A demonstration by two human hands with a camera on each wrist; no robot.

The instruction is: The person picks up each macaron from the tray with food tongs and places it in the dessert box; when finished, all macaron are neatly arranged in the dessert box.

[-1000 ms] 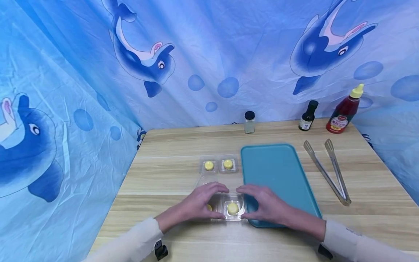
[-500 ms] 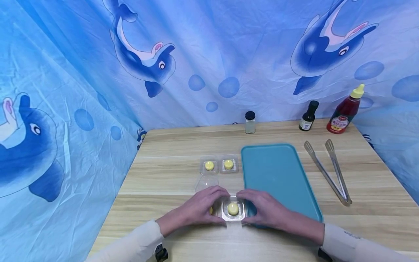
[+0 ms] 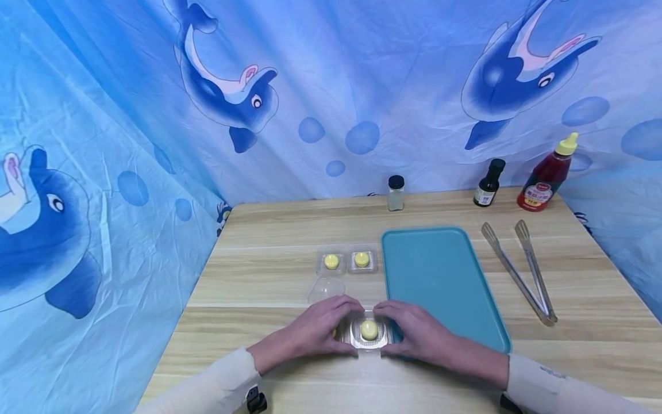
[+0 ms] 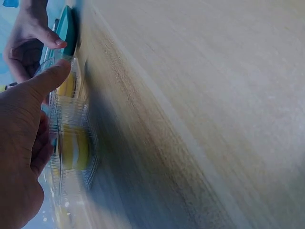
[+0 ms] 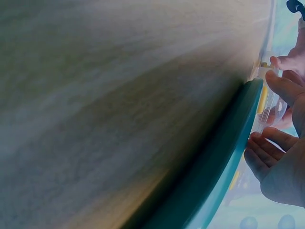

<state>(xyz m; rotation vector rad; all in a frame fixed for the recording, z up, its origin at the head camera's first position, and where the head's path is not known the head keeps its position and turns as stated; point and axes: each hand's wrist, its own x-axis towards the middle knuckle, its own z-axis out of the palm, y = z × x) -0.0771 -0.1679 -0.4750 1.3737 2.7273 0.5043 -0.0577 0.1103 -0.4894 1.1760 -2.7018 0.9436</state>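
Observation:
A clear plastic box (image 3: 369,347) with a yellow macaron (image 3: 369,330) inside sits near the table's front, between both hands. My left hand (image 3: 316,329) grips its left corners, thumb on the near side and fingers on the far side. My right hand (image 3: 425,330) holds the right corners the same way, overlapping the tray's near-left corner. Just left stands another clear box, mostly hidden by the left hand; its macaron (image 4: 75,148) shows pale filling in the left wrist view. A clear domed lid (image 3: 327,288) lies open behind the left hand.
Behind are two more clear boxes, left (image 3: 331,270) and right (image 3: 362,269), each with a macaron. A teal tray (image 3: 439,270) lies at right, metal tongs (image 3: 522,282) beyond it. A black-capped jar (image 3: 396,195), dark bottle (image 3: 487,185) and red sauce bottle (image 3: 543,178) line the back.
Both hands have closed in slightly on the box, and its shiny rim now shows evenly around the macaron. Over the last half second the hands have stayed nearly still.

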